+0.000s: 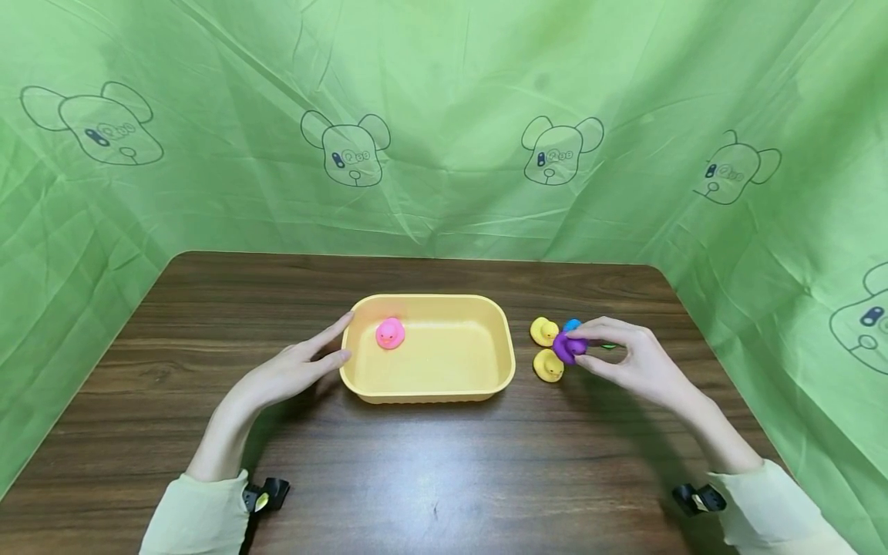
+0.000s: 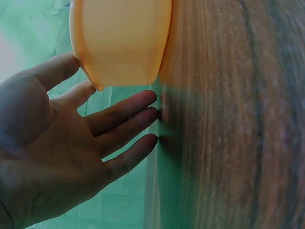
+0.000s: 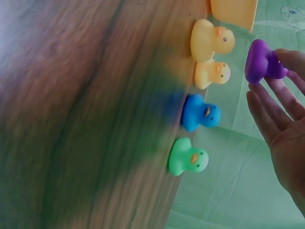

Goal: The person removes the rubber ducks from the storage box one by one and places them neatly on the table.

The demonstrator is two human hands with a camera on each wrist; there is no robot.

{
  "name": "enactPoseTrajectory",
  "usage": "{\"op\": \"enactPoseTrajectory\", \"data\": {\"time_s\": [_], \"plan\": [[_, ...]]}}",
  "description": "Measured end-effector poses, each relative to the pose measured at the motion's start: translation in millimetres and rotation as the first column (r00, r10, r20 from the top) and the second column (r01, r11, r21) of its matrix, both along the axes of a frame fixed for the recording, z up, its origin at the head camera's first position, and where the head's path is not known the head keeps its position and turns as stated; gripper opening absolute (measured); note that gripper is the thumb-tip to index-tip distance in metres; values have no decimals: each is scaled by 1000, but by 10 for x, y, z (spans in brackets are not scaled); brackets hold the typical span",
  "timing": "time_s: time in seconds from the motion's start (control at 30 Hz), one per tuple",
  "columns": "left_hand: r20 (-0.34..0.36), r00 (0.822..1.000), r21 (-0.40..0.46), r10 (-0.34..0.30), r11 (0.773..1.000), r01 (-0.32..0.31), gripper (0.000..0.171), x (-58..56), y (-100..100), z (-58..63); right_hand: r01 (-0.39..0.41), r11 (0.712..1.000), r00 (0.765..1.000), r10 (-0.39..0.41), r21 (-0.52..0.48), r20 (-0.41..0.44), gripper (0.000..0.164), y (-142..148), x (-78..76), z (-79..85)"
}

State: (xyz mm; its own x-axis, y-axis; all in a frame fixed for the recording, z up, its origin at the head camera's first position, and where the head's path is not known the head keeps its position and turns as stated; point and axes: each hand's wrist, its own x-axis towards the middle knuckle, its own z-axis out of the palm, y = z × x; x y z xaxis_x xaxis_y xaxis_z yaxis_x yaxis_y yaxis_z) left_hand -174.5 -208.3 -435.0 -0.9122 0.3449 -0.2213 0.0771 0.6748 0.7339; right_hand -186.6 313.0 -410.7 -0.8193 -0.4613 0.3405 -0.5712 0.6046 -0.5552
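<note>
Between the thumb and fingers of my right hand [image 1: 627, 356] is a purple rubber duck [image 1: 567, 348], raised off the table in the right wrist view. Below it stand two yellow ducks [image 3: 202, 40], a blue duck [image 3: 194, 112] and a green duck [image 3: 181, 156]; in the head view the right hand hides much of the blue and green ones. My left hand [image 1: 298, 368] touches the left rim of a yellow plastic tub [image 1: 444, 385] with extended thumb and index finger, its other fingers spread below the rim [image 2: 124, 114]. Inside the tub, toward the left, sits a pink duck [image 1: 390, 334].
The dark wood-grain table [image 1: 430, 470] carries the tub near its middle, with the loose ducks to the tub's right. Green cloth [image 1: 444, 208] printed with bear-like heads hangs behind the table and along both sides.
</note>
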Motion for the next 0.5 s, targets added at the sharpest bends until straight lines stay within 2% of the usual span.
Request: {"op": "enactPoseTrajectory", "data": {"time_s": [0.23, 0.5], "plan": [[-3, 1000, 0, -3, 1000, 3, 70, 1, 1, 5, -13, 1000, 1000, 13, 19, 10, 41, 118, 0, -73], [0, 1000, -2, -1, 1000, 1, 69, 0, -3, -5, 27, 997, 1000, -26, 72, -15, 42, 228, -34, -181]]}}
